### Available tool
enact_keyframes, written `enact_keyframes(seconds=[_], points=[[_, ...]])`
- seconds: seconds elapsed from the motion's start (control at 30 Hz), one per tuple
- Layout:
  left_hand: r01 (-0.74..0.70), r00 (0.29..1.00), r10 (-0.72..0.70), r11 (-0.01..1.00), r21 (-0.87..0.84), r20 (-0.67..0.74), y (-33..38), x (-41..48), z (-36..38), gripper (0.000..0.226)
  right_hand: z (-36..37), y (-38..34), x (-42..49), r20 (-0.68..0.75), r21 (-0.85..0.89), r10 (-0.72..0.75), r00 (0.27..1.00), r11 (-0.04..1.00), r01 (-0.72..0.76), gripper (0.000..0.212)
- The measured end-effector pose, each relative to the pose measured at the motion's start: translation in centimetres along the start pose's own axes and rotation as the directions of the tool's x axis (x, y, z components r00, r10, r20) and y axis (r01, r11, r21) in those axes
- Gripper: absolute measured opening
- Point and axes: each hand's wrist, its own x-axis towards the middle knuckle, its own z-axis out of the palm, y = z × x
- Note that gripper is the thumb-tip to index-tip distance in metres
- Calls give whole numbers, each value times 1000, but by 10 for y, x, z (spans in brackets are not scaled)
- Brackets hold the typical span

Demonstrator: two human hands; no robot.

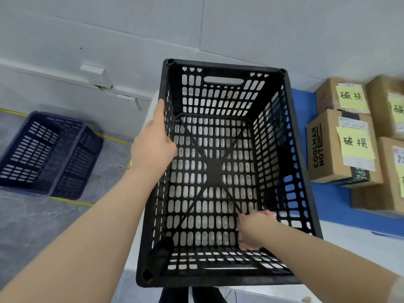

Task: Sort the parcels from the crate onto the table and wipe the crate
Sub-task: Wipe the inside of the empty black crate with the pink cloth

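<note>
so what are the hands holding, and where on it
The left hand grips the black crate by its left rim. The right hand is down inside it; what it holds, if anything, can't be told.

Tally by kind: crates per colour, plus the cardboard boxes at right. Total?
Black crate: 1
Blue crate: 1
Cardboard boxes: 4 clear; possibly a fifth at lower right
Total: 6

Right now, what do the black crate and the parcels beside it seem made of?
Black crate: likely moulded plastic, matte, judging by its uniform slotted walls and handle cut-out. Parcels: apparently brown cardboard, matte, with yellow paper notes stuck on.
</note>
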Motion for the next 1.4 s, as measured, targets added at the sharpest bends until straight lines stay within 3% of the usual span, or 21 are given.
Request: enact_keyframes(seconds=[0.07,0.17,0.27,0.33,0.37,0.4,0.47,0.53,0.57,0.63,0.67,0.7,0.8,0.97,1.1,1.2,1.27,1.3,1.4], points=[[-2,1000,2,1000,-7,2,-1,1,1,85,-4,-1,-10,226,-198,4,974,979,42,57],[-8,1000,8,1000,-2,-1,-1,1,0,85,-25,6,-17,334,42,-139,932,990,133,40],[-12,1000,12,1000,7,-2,-3,2,1,85,-55,22,-13,449,180,-125,885,983,48,47],[-14,1000,14,1000,9,3,-1,2,1,86,-89,36,-14,344,265,-182,921,960,90,48],[-15,1000,15,1000,13,5,-1,3,2,86,-106,44,-13,227,361,-242,943,921,150,45],[-17,1000,17,1000,16,3,-2,3,2,87,-124,52,-11,57,452,-271,961,865,217,42],[-20,1000,20,1000,22,-4,-3,3,1,87,-158,57,-8,-248,687,-150,957,669,283,37],[-20,1000,20,1000,22,-6,-2,3,1,89,-189,50,5,-445,774,11,896,508,378,50],[-21,1000,21,1000,22,-5,-2,2,2,89,-202,44,19,-536,760,122,835,502,414,55],[-22,1000,22,999,30,-2,-1,3,3,89,-225,28,46,-632,759,352,691,464,457,43],[-19,1000,19,999,37,-2,-1,4,3,89,-233,19,58,-641,756,386,663,467,459,38],[-14,1000,14,999,41,-4,-2,5,3,89,-236,5,72,-687,693,313,656,554,462,43],[5,1000,-5,1000,20,0,-5,5,6,87,-226,-37,106,-674,518,98,732,770,374,54],[-11,1000,11,1000,-10,-9,-6,7,6,91,-214,-35,132,-638,366,45,769,896,252,82],[-2,1000,2,1000,2,1,-6,6,7,92,-239,-19,131,-597,332,3,803,911,243,83],[-4,1000,4,1000,7,1,-5,6,7,93,-242,-26,127,-603,318,-48,796,901,295,64],[-5,1000,5,1000,0,2,-4,6,6,93,-221,-25,115,-578,204,-131,805,933,298,52],[-6,1000,6,1000,4,0,-4,7,5,92,-208,-26,111,-558,31,-240,795,951,309,46],[-10,1000,10,1000,-2,7,-1,5,4,90,-162,-36,73,-565,3,-364,740,896,443,35]])
